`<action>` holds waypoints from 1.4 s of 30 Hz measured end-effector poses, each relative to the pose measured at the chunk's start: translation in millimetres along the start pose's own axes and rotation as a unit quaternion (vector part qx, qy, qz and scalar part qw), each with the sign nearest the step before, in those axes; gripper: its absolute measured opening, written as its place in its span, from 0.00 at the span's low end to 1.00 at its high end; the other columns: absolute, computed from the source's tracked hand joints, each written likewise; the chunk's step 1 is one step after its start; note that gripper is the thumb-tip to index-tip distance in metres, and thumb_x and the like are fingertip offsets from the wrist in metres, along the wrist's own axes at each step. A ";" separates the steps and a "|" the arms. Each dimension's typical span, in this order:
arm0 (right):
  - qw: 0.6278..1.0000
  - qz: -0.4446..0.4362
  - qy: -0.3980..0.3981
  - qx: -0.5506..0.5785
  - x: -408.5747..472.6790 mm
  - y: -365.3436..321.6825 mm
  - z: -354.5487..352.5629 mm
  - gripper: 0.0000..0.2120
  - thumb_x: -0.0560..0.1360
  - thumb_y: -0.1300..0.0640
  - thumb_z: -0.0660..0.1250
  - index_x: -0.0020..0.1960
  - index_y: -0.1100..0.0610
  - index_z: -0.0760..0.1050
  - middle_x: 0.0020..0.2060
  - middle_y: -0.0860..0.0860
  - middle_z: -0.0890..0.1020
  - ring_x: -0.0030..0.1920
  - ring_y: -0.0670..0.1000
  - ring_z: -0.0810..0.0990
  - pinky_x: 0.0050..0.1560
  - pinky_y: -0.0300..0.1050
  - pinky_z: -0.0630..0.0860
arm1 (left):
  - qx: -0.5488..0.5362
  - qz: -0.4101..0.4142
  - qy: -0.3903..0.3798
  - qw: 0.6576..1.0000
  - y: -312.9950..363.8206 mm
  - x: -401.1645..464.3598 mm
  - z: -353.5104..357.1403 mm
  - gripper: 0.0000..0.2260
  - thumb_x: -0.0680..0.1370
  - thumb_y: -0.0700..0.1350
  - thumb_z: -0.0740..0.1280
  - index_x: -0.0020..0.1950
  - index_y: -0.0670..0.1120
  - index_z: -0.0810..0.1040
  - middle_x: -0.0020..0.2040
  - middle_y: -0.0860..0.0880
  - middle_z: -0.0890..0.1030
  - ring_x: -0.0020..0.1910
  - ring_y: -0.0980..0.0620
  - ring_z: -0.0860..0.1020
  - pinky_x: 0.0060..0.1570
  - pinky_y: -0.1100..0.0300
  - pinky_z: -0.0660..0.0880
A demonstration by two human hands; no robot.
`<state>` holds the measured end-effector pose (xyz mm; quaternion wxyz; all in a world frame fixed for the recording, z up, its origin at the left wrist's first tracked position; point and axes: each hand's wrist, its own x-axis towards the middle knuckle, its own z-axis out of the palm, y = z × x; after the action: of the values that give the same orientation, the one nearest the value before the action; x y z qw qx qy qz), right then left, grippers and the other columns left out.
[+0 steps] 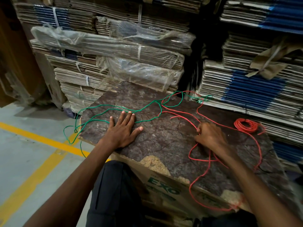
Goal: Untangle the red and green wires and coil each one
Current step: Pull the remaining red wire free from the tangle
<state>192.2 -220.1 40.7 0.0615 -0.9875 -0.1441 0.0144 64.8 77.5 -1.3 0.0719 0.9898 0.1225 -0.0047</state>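
The red wire (182,117) and green wire (114,110) cross and twist together in a knot (164,104) toward twelve o'clock on the bench (164,145), just short of its far edge. From that knot the green wire runs out toward nine o'clock and drops over the left edge toward the floor (24,153); the red runs toward four o'clock, into the right hand (211,136), then loops down over the near edge. A finished-looking red coil (246,126) lies at three o'clock, just beside that hand.

The right hand's fingers (199,131) are curled round a red strand, so it is the hand placed to draw red out of the knot, along a line from twelve toward four. The left hand (123,128) lies flat with fingers spread, pressing the green wire down at its fingertips.

How the strands pass over and under at the knot is too fine to read. The wire ends beyond the far edge blur into the stacked cardboard (246,89).
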 end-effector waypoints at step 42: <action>0.903 -0.226 0.110 0.349 -61.6 -50.6 -19.9 0.02 0.74 0.52 0.66 0.47 0.48 0.76 0.34 0.41 0.77 0.35 0.42 0.76 0.41 0.51 0.77 | -0.583 0.131 -0.079 0.798 73.8 -52.7 -83.1 0.16 0.78 0.56 0.65 0.43 0.44 0.82 0.33 0.46 0.82 0.32 0.52 0.79 0.35 0.61 0.74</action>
<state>119.8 -192.0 67.4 0.4195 -0.8389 -0.3417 -0.0592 30.9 5.9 92.8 0.6443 0.7639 -0.0350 -0.0013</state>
